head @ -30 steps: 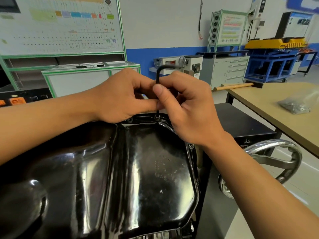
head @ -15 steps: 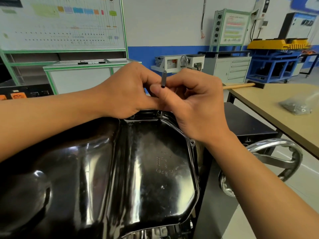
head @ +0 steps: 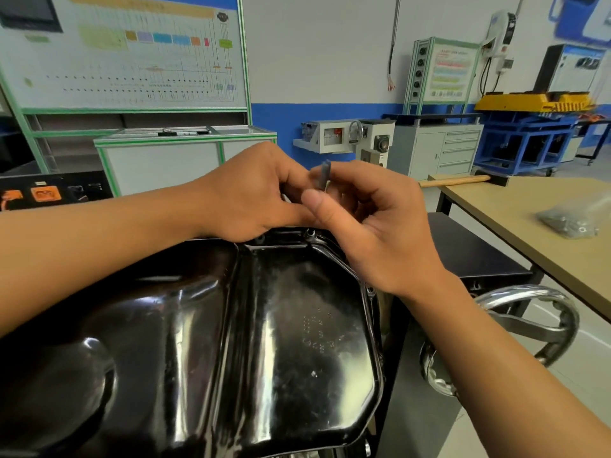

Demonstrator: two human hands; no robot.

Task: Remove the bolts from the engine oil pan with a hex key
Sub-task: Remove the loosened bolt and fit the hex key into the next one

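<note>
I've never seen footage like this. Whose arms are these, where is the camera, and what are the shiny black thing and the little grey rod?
No machine here: a person wears a camera on the head, so you look down along their own arms. The left hand and right hand meet and together pinch a hex key, its short grey end sticking up between the fingers. Beneath lies the glossy black engine oil pan, the part being unbolted. On the right stands a wooden table with a plastic bag of small metal parts, and a chrome handwheel sits beside the pan.
</note>
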